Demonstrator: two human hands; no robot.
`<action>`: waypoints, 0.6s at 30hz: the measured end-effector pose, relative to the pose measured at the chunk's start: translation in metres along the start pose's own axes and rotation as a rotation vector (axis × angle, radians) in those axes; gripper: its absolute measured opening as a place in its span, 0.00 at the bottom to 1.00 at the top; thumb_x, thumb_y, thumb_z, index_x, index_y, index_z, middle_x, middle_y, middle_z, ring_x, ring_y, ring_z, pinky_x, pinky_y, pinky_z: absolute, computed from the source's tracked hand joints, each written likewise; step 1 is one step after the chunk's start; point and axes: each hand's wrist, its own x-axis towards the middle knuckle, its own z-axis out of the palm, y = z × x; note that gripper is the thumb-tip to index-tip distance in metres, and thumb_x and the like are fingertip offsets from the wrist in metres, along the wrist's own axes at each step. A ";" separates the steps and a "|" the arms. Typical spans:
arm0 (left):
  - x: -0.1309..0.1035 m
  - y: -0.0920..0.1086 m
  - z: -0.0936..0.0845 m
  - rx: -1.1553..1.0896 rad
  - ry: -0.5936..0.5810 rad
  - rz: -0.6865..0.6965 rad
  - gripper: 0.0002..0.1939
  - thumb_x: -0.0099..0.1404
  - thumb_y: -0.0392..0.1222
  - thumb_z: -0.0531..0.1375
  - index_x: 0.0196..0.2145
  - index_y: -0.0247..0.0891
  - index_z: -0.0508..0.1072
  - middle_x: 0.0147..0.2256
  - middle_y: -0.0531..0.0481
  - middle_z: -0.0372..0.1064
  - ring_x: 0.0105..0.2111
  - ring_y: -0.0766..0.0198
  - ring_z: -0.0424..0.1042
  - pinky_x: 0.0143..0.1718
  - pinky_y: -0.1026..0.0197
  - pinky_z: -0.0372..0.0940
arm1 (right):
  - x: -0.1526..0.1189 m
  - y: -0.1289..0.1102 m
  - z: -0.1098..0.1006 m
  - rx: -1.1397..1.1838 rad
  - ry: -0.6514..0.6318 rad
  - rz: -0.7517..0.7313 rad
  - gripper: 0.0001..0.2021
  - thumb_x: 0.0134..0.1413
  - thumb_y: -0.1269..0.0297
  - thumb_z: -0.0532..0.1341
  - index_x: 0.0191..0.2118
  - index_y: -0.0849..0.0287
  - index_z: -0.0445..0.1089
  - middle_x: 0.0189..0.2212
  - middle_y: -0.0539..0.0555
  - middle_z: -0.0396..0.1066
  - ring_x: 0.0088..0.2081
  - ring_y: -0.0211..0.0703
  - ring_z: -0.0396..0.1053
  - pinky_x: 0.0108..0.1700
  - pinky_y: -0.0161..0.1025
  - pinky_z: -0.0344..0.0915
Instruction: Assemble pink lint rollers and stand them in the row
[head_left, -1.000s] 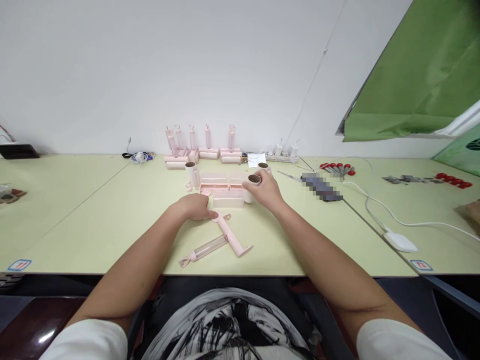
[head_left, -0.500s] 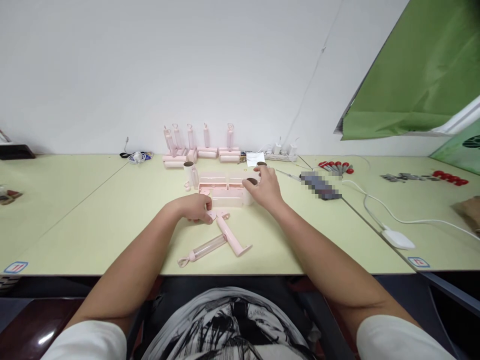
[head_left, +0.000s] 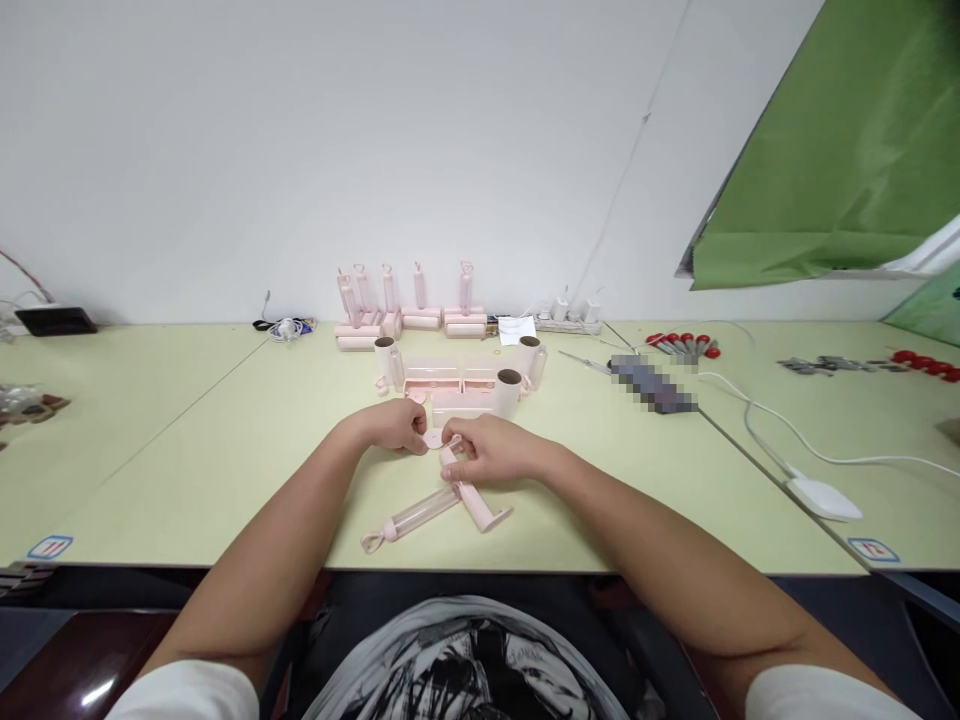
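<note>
My left hand is closed, with a small flat round pink piece between its fingertips. My right hand has thumb and fingers closed around the upper end of a pink plastic lint roller frame, which lies slanted on the table. Against the frame rests a clear tubular handle with a pink loop at its end. Just beyond my hands is an open pink and clear case. A lint roller refill with a cardboard core stands at its right side.
Several pink cases with upright clear handles line the wall. More refills stand left and right of the open case. A blurred dark object, red-ended tools and a white cable lie to the right.
My right hand has left the refills beside the case and come toward me, onto the pink frame. My left hand stays near the round piece. The view has shifted slightly.
</note>
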 end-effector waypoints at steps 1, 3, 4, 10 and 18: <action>0.001 -0.001 0.000 0.009 0.013 0.005 0.14 0.47 0.44 0.65 0.31 0.39 0.67 0.24 0.55 0.68 0.23 0.66 0.67 0.25 0.64 0.59 | 0.000 0.000 0.000 -0.004 -0.034 -0.009 0.23 0.49 0.49 0.67 0.48 0.56 0.69 0.28 0.49 0.69 0.29 0.41 0.65 0.29 0.35 0.53; 0.003 -0.001 0.001 0.013 0.022 0.021 0.13 0.47 0.46 0.66 0.27 0.39 0.68 0.23 0.55 0.67 0.24 0.66 0.65 0.25 0.64 0.59 | -0.001 0.000 -0.001 -0.005 -0.091 -0.027 0.26 0.48 0.51 0.68 0.51 0.56 0.68 0.28 0.49 0.69 0.29 0.41 0.65 0.28 0.34 0.54; 0.003 -0.001 0.001 0.011 0.023 0.030 0.12 0.48 0.46 0.66 0.26 0.38 0.69 0.22 0.55 0.67 0.23 0.66 0.64 0.25 0.63 0.58 | -0.001 0.001 -0.001 -0.001 -0.111 -0.033 0.27 0.47 0.52 0.68 0.52 0.56 0.68 0.28 0.48 0.69 0.29 0.41 0.65 0.28 0.34 0.54; 0.006 0.000 0.003 -0.054 0.005 0.091 0.10 0.50 0.47 0.65 0.24 0.37 0.74 0.19 0.56 0.61 0.22 0.69 0.57 0.24 0.65 0.54 | -0.002 0.002 -0.001 0.054 -0.157 -0.059 0.25 0.48 0.57 0.68 0.53 0.57 0.67 0.28 0.47 0.69 0.29 0.39 0.66 0.29 0.34 0.57; 0.000 -0.003 -0.004 -0.086 -0.124 0.193 0.15 0.54 0.50 0.63 0.36 0.40 0.81 0.22 0.55 0.67 0.22 0.69 0.60 0.25 0.66 0.57 | -0.003 0.002 -0.001 0.020 -0.218 -0.132 0.32 0.44 0.55 0.70 0.56 0.55 0.64 0.30 0.48 0.67 0.31 0.41 0.64 0.31 0.35 0.57</action>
